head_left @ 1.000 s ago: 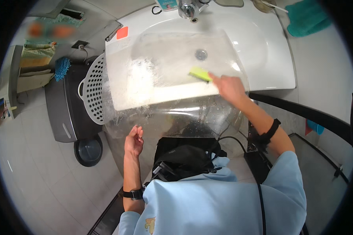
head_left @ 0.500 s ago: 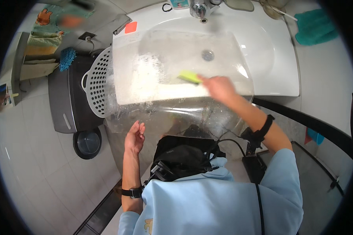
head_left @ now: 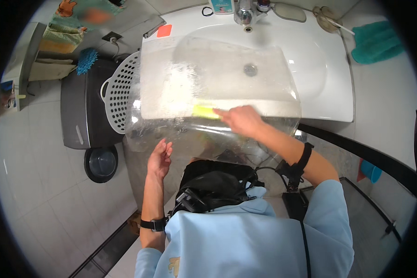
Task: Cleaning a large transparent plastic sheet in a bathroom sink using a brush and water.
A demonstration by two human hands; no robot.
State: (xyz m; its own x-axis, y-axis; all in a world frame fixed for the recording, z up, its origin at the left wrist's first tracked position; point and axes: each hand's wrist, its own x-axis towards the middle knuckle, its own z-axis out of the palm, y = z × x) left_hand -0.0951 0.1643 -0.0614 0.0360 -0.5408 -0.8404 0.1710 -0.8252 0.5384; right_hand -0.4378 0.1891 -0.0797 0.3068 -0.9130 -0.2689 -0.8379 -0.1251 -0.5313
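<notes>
A large clear plastic tray or lid (head_left: 208, 78) lies across the white sink (head_left: 319, 60), with soapy foam on its left part. My right hand (head_left: 240, 119) holds a yellow-green sponge (head_left: 205, 111) pressed on the plastic near its front edge. My left hand (head_left: 159, 159) supports the plastic's lower left edge from underneath, fingers spread against it.
A tap (head_left: 243, 14) stands at the sink's back. A white perforated basket (head_left: 120, 90) sits on a dark bin (head_left: 83, 109) at the left, with a round dark bowl (head_left: 101, 163) on the floor. A teal towel (head_left: 375, 41) lies at the right.
My right hand has slid the sponge leftward and toward me across the plastic. My left hand has stayed under the lower edge.
</notes>
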